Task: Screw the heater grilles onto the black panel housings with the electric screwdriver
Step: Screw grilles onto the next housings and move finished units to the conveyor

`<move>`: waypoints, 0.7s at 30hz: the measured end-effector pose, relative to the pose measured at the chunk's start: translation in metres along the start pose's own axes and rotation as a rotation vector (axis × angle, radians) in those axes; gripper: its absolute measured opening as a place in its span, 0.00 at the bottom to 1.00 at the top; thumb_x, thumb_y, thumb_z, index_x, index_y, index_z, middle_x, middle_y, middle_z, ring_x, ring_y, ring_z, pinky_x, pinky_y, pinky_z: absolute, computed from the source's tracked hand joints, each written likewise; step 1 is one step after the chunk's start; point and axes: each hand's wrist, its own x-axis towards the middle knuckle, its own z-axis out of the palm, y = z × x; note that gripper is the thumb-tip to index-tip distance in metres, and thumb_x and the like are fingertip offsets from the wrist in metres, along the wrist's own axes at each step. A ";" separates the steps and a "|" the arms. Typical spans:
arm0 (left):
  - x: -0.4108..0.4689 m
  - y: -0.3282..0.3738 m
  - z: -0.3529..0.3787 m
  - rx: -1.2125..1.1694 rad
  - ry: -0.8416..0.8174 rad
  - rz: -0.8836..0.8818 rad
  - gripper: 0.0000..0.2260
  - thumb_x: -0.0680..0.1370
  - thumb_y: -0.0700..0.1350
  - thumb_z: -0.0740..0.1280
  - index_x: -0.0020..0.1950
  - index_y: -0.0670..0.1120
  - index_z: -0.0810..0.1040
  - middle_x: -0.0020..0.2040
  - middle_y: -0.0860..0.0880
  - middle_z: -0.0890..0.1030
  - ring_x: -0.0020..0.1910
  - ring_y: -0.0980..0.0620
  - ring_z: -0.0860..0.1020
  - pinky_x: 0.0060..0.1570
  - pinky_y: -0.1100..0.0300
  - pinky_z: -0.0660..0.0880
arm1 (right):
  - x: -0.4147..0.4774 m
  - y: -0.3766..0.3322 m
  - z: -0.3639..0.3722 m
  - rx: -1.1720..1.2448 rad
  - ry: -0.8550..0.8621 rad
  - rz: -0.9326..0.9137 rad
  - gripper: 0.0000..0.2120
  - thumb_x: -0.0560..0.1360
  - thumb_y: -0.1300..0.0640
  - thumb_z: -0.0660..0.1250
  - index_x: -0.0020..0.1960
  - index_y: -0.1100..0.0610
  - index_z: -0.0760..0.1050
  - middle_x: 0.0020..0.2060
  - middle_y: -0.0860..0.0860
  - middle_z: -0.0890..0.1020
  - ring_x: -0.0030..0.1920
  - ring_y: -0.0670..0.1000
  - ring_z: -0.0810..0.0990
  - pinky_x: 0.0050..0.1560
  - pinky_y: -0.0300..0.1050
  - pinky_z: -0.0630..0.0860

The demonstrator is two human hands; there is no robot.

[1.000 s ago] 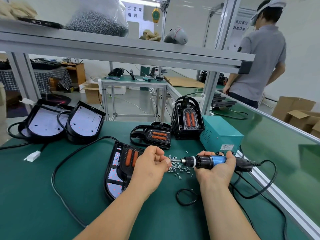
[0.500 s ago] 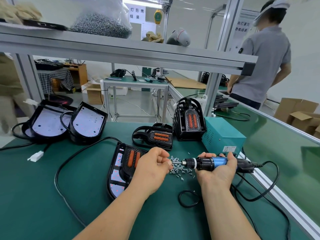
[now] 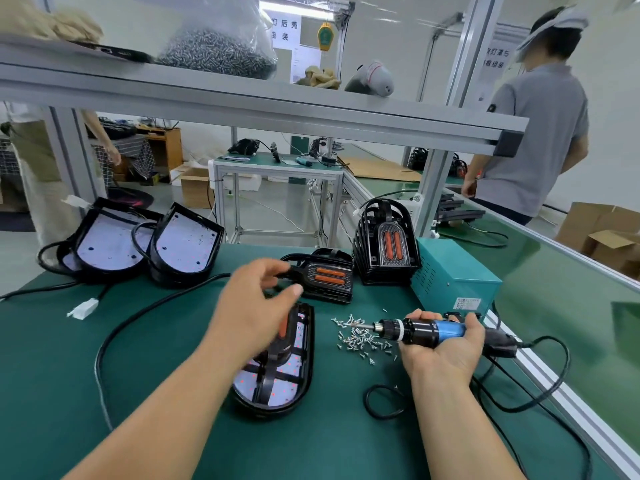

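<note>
Left hand (image 3: 254, 306) over panel housing (image 3: 305, 374), right hand (image 3: 446, 356) round electric screwdriver (image 3: 427, 332)

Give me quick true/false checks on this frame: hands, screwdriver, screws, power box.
1. The right hand grips the electric screwdriver. True.
2. The left hand pinches a screw. False: its fingers are spread above the panel housing, with nothing seen in them.
3. The loose screws lie on the green mat between that housing and the right hand. True.
4. The teal power box stands at the bench's left end. False: it stands at the right, beside the stack of grilles.
</note>
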 end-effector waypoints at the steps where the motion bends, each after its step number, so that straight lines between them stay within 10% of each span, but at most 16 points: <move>1: 0.002 -0.006 -0.012 0.015 0.031 -0.029 0.12 0.75 0.44 0.74 0.51 0.58 0.74 0.56 0.52 0.80 0.53 0.56 0.78 0.54 0.60 0.70 | 0.000 0.000 0.000 -0.002 -0.002 0.000 0.13 0.73 0.46 0.71 0.43 0.53 0.70 0.24 0.49 0.75 0.24 0.49 0.76 0.36 0.42 0.79; 10: -0.021 -0.053 -0.043 -0.254 -0.319 -0.623 0.32 0.70 0.62 0.73 0.69 0.48 0.72 0.60 0.47 0.83 0.58 0.46 0.82 0.60 0.48 0.77 | -0.003 0.005 0.000 -0.063 -0.027 -0.062 0.12 0.74 0.46 0.69 0.41 0.52 0.70 0.24 0.48 0.75 0.24 0.49 0.75 0.38 0.42 0.79; 14: -0.031 -0.048 -0.038 -0.467 -0.607 -0.600 0.28 0.63 0.46 0.81 0.62 0.53 0.77 0.55 0.47 0.86 0.53 0.46 0.85 0.49 0.51 0.80 | -0.009 0.010 0.001 -0.079 -0.065 -0.081 0.12 0.74 0.47 0.69 0.42 0.52 0.70 0.28 0.49 0.75 0.26 0.49 0.76 0.39 0.42 0.79; 21: -0.045 -0.052 -0.016 -0.578 -0.531 -0.414 0.47 0.65 0.27 0.74 0.65 0.73 0.65 0.59 0.54 0.84 0.57 0.53 0.83 0.51 0.58 0.81 | -0.026 0.026 0.006 -0.162 -0.151 -0.148 0.10 0.74 0.47 0.69 0.46 0.51 0.71 0.30 0.50 0.74 0.27 0.50 0.75 0.39 0.43 0.79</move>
